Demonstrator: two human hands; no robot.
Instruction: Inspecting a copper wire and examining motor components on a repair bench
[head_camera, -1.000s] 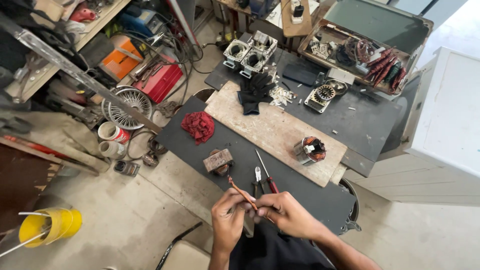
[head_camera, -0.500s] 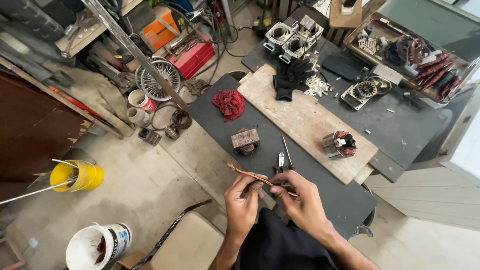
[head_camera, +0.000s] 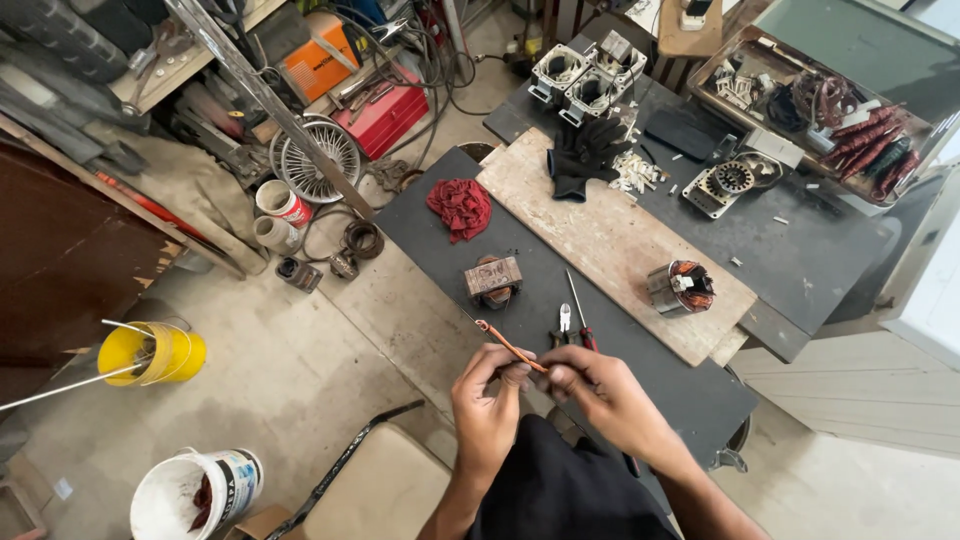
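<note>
Both hands, left and right, stayed pinched shut on the copper wire above the tabletop edge; wire unchanged, only the view shifted. Pliers untouched.

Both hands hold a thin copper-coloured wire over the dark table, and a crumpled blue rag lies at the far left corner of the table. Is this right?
Not quite. In the head view the crumpled rag is red, not blue. The rest holds: the left hand and the right hand both hold the thin copper-coloured wire over the dark table.
</note>
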